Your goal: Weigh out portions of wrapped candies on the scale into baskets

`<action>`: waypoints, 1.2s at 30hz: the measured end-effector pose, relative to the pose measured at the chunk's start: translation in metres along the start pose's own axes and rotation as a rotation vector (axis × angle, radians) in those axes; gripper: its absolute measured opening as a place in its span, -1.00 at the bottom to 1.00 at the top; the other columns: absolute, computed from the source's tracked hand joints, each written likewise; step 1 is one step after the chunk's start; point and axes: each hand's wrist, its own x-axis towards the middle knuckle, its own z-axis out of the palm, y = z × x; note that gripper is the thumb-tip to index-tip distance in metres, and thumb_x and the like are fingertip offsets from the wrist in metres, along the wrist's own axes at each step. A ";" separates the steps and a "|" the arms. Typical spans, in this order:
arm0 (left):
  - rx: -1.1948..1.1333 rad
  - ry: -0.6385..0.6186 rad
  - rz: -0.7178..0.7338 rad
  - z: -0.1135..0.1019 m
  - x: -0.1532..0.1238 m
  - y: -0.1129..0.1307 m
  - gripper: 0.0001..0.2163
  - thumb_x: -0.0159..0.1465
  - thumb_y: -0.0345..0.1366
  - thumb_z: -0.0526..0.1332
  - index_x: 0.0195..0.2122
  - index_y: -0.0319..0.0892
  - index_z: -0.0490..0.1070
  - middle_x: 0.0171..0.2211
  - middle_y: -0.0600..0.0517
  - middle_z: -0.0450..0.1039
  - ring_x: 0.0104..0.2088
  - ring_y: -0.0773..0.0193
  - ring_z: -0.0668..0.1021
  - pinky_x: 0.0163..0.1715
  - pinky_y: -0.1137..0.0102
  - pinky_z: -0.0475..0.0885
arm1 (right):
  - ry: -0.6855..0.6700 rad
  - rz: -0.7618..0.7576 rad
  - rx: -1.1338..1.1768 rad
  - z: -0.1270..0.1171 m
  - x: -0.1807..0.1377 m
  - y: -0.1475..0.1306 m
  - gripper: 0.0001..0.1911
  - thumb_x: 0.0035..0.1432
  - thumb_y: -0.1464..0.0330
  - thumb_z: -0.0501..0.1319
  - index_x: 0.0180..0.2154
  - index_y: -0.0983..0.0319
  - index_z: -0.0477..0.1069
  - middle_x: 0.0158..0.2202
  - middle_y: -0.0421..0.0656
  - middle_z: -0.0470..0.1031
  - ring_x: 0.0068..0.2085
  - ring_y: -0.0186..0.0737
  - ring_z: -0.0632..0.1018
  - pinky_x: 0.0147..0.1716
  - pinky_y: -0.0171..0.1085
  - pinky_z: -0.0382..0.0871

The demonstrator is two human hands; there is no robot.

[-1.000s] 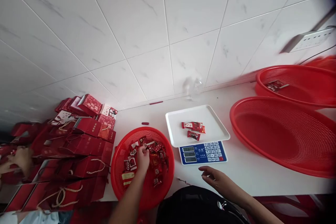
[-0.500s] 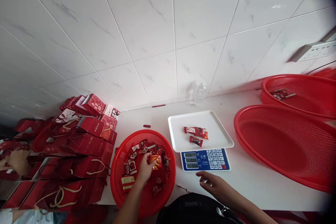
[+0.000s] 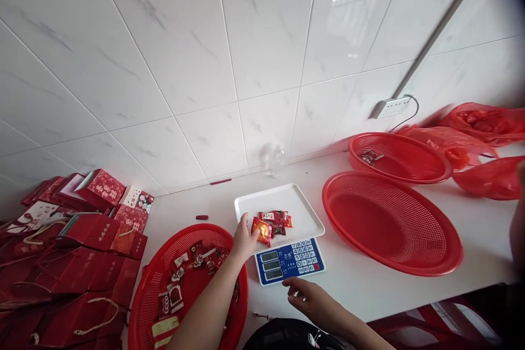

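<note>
Left hand [image 3: 245, 240] pinches candy [image 3: 262, 228] onto scale tray [image 3: 262, 199], beside other sweets [image 3: 278, 217]. Right hand [image 3: 311, 301] half-open, empty, near keypad [image 3: 305, 256]. Placing step, by looks; release wants candy fully on scale tray.

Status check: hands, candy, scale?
Left hand pinching orange candy packet at scale tray front edge. Right hand open, below keypad. Nothing blocking.

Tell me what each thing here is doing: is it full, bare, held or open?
left hand: pinching an orange packet on the scale tray.
right hand: open, fingers loose, near the scale keypad.
scale tray: holds a few red packets.
near basket: partly filled with sweets.
big basket: bare mesh, no sweets seen.
far basket: a few packets at one side.
</note>
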 end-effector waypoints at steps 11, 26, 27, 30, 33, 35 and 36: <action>0.259 -0.090 0.169 0.035 0.022 0.011 -0.60 0.11 -0.37 0.15 0.02 -0.20 0.29 -0.03 -0.13 0.33 -0.01 0.13 0.39 -0.02 0.31 0.31 | 0.101 -0.005 0.025 -0.004 -0.009 0.039 -0.64 0.08 0.26 0.04 -0.09 0.15 0.39 -0.21 -0.16 0.53 -0.26 -0.23 0.52 -0.24 -0.32 0.34; 0.033 0.247 -0.066 -0.050 -0.068 -0.106 -0.51 0.08 0.00 0.06 -0.07 -0.24 0.32 0.01 -0.18 0.35 0.07 0.02 0.36 0.09 0.12 0.25 | 0.423 0.014 -0.439 -0.085 0.107 0.001 -0.51 0.18 0.35 -0.05 0.15 0.26 0.17 0.20 -0.02 0.19 0.16 -0.08 0.27 0.10 -0.17 0.13; 0.045 0.243 -0.108 -0.051 -0.074 -0.120 -0.48 0.04 0.01 0.06 -0.08 -0.25 0.32 0.01 -0.20 0.36 0.07 0.00 0.37 0.09 0.12 0.24 | 0.405 0.002 -0.448 -0.086 0.112 -0.002 -0.53 0.17 0.34 -0.04 0.13 0.25 0.20 0.18 -0.04 0.23 0.14 -0.09 0.29 0.09 -0.19 0.14; 0.088 0.217 -0.222 -0.049 -0.087 -0.153 -0.44 -0.03 0.04 0.06 -0.11 -0.26 0.32 -0.02 -0.22 0.39 0.06 -0.01 0.39 0.08 0.18 0.27 | 0.380 -0.037 -0.481 -0.089 0.123 -0.012 -0.55 0.19 0.26 -0.04 0.09 0.21 0.26 0.15 -0.06 0.28 0.14 -0.07 0.28 0.07 -0.18 0.15; 0.119 0.201 -0.260 -0.045 -0.092 -0.168 -0.41 -0.06 0.06 0.03 -0.11 -0.26 0.32 -0.02 -0.22 0.40 0.07 0.00 0.39 0.08 0.22 0.28 | 0.372 -0.070 -0.514 -0.088 0.137 -0.027 -0.51 0.20 0.19 -0.07 0.13 0.17 0.19 0.25 -0.06 0.10 0.23 0.00 0.12 0.09 -0.06 0.09; 0.122 0.193 -0.254 -0.041 -0.091 -0.169 -0.39 -0.06 0.07 0.01 -0.10 -0.28 0.31 -0.01 -0.24 0.39 0.07 0.00 0.38 0.08 0.23 0.27 | 0.336 -0.099 -0.531 -0.085 0.148 -0.035 -0.49 0.19 0.15 -0.06 0.16 0.11 0.14 0.30 -0.11 -0.02 0.27 0.02 0.00 0.11 0.03 0.03; 0.121 0.185 -0.245 -0.040 -0.090 -0.167 -0.39 -0.05 0.07 0.01 -0.09 -0.29 0.31 0.00 -0.24 0.38 0.07 0.01 0.38 0.08 0.23 0.27 | 0.311 -0.116 -0.537 -0.083 0.153 -0.039 -0.48 0.19 0.14 -0.05 0.17 0.08 0.13 0.31 -0.15 -0.04 0.28 0.02 -0.04 0.13 0.06 -0.01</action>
